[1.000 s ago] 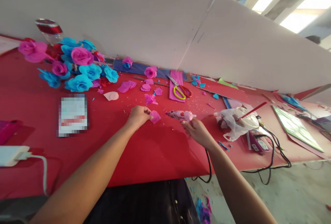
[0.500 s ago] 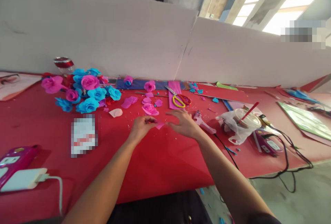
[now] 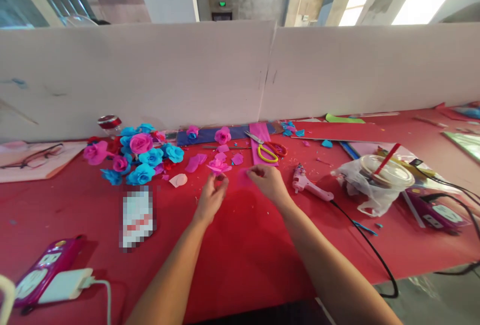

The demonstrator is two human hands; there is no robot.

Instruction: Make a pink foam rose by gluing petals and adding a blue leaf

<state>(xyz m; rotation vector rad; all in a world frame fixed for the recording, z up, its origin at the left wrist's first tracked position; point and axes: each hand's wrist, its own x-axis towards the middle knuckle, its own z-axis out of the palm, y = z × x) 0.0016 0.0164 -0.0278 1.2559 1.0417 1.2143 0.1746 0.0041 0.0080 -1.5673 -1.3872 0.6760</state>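
My right hand (image 3: pixel 268 183) is closed in a pinch on a pink paper petal (image 3: pixel 244 178), which is smeared by motion. Facing it, my left hand (image 3: pixel 211 199) has its thumb and fingers loosely curled and slightly apart, with nothing visible between them. Just beyond those fingertips lies a pink paper flower (image 3: pixel 219 166); whether they touch it I cannot tell. Loose pink petals (image 3: pixel 196 162) and a pale petal (image 3: pixel 178 180) lie to the left. Yellow-and-red-handled scissors (image 3: pixel 267 152) rest on a pink paper strip (image 3: pixel 258 130) behind my hands.
A pink glue gun (image 3: pixel 310 186) with a black cord lies right of my right hand. Further right stands a lidded cup (image 3: pixel 388 170) in a plastic bag. Blue and pink paper flowers (image 3: pixel 142 152) are bunched at left. A white partition (image 3: pixel 168 75) borders the red table (image 3: pixel 247 250).
The pink petal has passed from my left hand to my right, whose spread fingers have closed. My left fingers have loosened. The camera view has tilted up and shifted.
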